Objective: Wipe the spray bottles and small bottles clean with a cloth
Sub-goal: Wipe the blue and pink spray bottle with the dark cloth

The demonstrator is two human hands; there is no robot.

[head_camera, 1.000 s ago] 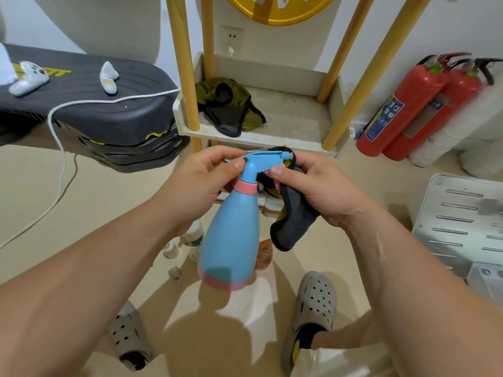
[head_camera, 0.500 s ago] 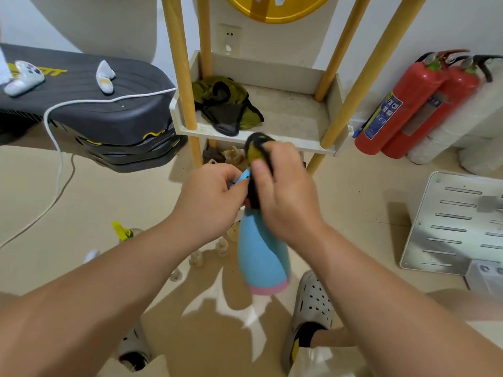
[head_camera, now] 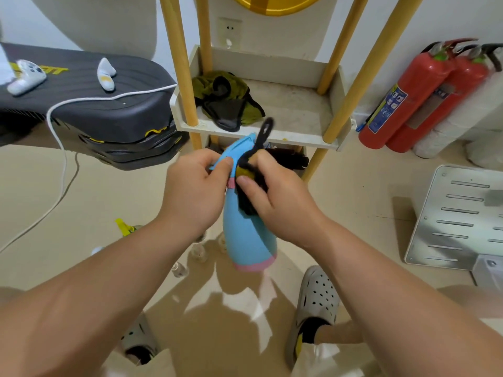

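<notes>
Indoor utility or storage corner; home versus workplace undetermined. Evidence: two red fire extinguishers against a white wall, wall socket, wooden-legged shelf holding a rag, slotted metal panel on beige floor, white controller on black platform.

A shelf rack is standing just ahead, small bottles are crowding the floor below, and bare floor is lying open rightward.

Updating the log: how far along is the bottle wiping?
Done: no bottle can be confirmed clean. In hand: left hand grips the blue spray bottle by its trigger head; right hand presses the dark cloth on its neck. Left: small bottles and a yellow-nozzled sprayer on the floor, apparently waiting.
</notes>
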